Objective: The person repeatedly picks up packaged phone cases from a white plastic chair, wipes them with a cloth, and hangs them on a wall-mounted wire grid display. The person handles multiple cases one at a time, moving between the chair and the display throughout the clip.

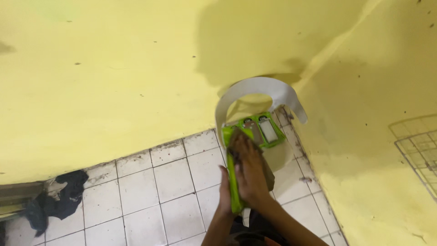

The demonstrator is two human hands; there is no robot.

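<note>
A bright green plastic frame (266, 132) with two grey rectangular insets stands tilted in the corner of the room. A white curved band (255, 87) arches over its top. My left hand (224, 193) grips the lower end of the frame's long green edge (235, 182). My right hand (249, 171) lies flat on the frame and presses a brown cloth (268, 175) against its face. The cloth and hand hide most of the frame's middle.
Two yellow walls (114, 77) meet in the corner behind the frame. White floor tiles (168, 182) with dark grout lie below. A dark crumpled cloth (59, 200) sits on the floor at the left. A wire rack (421, 146) hangs on the right wall.
</note>
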